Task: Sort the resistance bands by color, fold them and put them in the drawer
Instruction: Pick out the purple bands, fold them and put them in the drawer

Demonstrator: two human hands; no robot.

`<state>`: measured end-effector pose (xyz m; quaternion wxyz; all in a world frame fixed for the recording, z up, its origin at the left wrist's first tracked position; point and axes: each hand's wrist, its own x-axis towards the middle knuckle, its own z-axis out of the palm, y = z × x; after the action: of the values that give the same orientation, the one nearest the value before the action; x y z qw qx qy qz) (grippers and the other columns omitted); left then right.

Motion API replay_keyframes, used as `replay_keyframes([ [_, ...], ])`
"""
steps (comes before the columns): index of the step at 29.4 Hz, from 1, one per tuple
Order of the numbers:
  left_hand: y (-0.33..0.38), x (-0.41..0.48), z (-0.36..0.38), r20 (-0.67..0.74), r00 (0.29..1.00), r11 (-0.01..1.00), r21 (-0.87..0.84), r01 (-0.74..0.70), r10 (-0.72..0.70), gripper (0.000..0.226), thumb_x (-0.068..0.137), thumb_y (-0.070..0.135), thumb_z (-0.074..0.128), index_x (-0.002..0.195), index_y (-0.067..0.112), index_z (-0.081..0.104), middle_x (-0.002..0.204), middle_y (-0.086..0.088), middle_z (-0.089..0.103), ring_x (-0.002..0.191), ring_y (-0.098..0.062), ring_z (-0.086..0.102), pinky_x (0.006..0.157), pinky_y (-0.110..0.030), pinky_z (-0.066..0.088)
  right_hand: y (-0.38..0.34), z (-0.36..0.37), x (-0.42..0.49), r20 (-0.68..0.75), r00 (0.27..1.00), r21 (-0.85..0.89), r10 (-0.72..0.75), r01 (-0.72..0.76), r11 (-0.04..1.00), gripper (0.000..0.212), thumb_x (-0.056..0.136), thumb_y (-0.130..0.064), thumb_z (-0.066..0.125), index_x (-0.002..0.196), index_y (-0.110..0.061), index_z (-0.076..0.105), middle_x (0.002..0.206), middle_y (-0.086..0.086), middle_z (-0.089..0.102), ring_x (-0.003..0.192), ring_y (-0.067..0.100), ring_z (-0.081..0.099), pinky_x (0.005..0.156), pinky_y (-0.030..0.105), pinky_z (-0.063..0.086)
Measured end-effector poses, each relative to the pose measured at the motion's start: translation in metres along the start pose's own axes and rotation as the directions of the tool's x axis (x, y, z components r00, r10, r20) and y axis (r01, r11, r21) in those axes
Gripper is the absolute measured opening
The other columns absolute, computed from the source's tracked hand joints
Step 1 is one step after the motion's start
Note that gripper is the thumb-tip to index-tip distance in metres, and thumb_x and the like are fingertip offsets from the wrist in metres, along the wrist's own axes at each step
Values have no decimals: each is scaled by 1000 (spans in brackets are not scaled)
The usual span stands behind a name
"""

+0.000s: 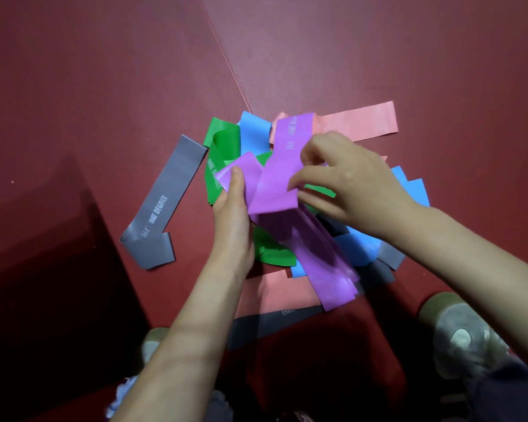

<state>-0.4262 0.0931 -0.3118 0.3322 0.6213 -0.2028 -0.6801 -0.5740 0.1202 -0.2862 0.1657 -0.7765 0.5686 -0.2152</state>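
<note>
Holds flat purple elastic bands [272, 190], left hand [230, 217] thumb-clamped on one end, right hand [348, 190] pinching an edge, above mixed-colour band pile [253, 132] on dark red mat [104, 86].

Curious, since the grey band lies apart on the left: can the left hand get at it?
Probably yes: the grey band lies uncovered beside the left hand, though that hand holds a purple band.

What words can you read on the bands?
"361° ONE DEGREE": on the grey band, left.
"ONE D": on the green band, rest hidden.
Print on the purple band: too blurred to read.
Print on the dark band at the bottom: too blurred.
</note>
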Motion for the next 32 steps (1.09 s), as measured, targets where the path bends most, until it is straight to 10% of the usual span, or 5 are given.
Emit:
replay_keyframes([
  [5,0,1,0,-44,999,999,-52,7,-10,36,97,33,36,111,8,58,94,-8,64,67,-10,63,66,-21,53,-2,0,7,14,973,335,230,-221,916,22,84,-27,44,72,-10,51,73,12,57,70,21,42,107,28,26],
  [9,1,1,1,-50,999,1000,-20,-5,4,29,96,34,37,96,15,59,82,-1,66,62,-6,63,64,-19,52,-11,-10,8,138,883,569,449,-441,694,18,81,-30,54,65,-25,49,54,-5,51,52,9,42,55,17,37],
  [15,-1,-3,12,-4,1000,999,-42,29,-29,31,94,35,45,79,16,64,89,-13,66,84,-27,60,88,-42,49,-31,-3,14,332,770,807,545,-531,258,18,89,-12,54,72,-17,54,55,11,43,44,10,31,38,16,24],
  [23,0,-7,16,102,991,992,-79,94,-86,58,93,55,18,89,18,63,89,-6,70,87,-23,64,87,-35,50,-33,28,11,187,643,795,743,-544,270,15,88,-16,56,77,-23,48,47,3,30,40,7,24,41,16,21],
  [32,-1,-3,13,63,993,990,89,-105,100,22,94,24,47,77,17,59,77,-3,64,75,-18,59,71,-28,50,-31,36,8,211,696,845,686,-483,229,19,86,-15,58,87,-25,42,46,-11,53,42,-3,47,47,8,33],
])
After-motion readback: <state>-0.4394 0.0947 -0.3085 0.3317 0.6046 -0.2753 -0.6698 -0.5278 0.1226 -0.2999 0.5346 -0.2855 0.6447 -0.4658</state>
